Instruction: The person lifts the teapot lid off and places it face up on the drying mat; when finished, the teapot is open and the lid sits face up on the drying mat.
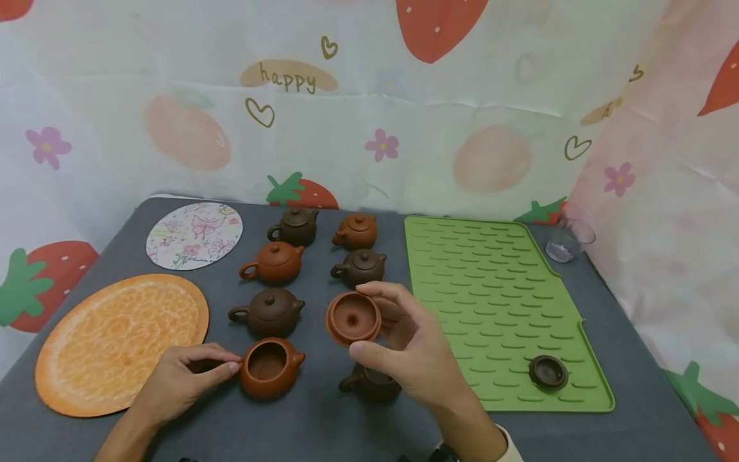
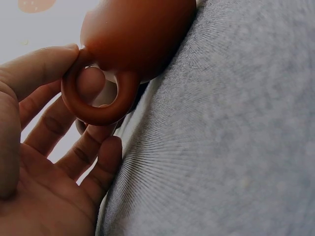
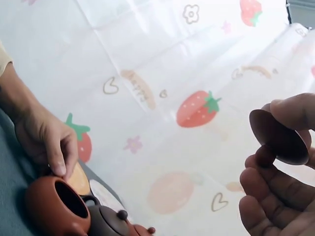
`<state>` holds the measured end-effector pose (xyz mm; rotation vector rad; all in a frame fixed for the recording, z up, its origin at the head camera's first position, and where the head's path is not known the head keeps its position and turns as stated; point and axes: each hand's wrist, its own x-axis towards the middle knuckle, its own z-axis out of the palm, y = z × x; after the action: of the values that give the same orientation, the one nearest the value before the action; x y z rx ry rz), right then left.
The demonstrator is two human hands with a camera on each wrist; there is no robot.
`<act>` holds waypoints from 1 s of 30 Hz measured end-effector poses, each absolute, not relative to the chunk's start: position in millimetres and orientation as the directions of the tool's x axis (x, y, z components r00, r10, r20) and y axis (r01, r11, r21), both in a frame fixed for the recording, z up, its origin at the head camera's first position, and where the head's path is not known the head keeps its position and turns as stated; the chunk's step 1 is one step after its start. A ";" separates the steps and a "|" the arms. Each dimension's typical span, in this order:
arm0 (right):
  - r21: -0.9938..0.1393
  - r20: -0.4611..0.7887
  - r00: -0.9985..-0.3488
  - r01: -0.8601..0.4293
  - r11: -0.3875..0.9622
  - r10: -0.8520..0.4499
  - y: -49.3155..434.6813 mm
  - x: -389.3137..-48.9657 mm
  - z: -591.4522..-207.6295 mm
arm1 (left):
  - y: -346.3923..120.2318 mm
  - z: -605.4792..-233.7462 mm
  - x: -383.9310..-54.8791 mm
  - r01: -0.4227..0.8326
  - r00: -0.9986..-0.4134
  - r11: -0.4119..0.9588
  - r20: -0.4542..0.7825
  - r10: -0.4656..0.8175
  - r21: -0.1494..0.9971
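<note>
Currently, left fingers (image 1: 222, 373) pinch the handle (image 2: 98, 115) of an uncovered reddish teapot (image 1: 270, 389), interior visible, while right fingers (image 1: 369, 353) grip a lid (image 1: 353, 316).

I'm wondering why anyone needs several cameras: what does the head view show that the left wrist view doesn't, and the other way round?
Only the head view shows the right hand holding a reddish-brown lid, the green mat with a dark lid on it, and the clear glass.

Only the left wrist view shows the full ring of the handle and the palm of the left hand.

Both show that hand pinching the orange-brown teapot, and the grey tablecloth.
</note>
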<state>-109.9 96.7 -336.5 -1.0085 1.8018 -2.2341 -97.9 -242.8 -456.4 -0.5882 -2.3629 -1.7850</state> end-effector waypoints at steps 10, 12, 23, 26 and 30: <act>-0.916 0.400 -0.843 -0.364 -0.167 -0.360 138.2 -110.7 -358.5 | -242.5 -455.6 -97.6 0.368 -0.921 0.240 0.316 0.229 0.899; -0.914 0.406 -0.847 -0.381 -0.141 -0.343 145.5 -110.4 -363.1 | -242.7 -455.7 -97.6 0.365 -0.922 0.242 0.313 0.228 0.899; -0.914 0.369 -0.899 -0.397 0.083 -0.235 186.0 -111.4 -388.3 | -243.7 -457.1 -98.5 0.331 -0.936 0.257 0.281 0.214 0.908; -0.915 0.350 -0.912 -0.382 0.133 -0.214 195.1 -111.0 -394.4 | -244.5 -456.7 -98.7 0.331 -0.934 0.247 0.280 0.220 0.911; -0.895 0.360 -0.915 -0.394 0.210 -0.184 205.0 -109.3 -401.0 | -244.9 -456.8 -98.2 0.333 -0.932 0.237 0.281 0.228 0.913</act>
<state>-109.3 205.0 -401.0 -0.6225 2.5737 -1.9983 -98.2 -244.9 -456.8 -0.5460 -2.3992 -1.8065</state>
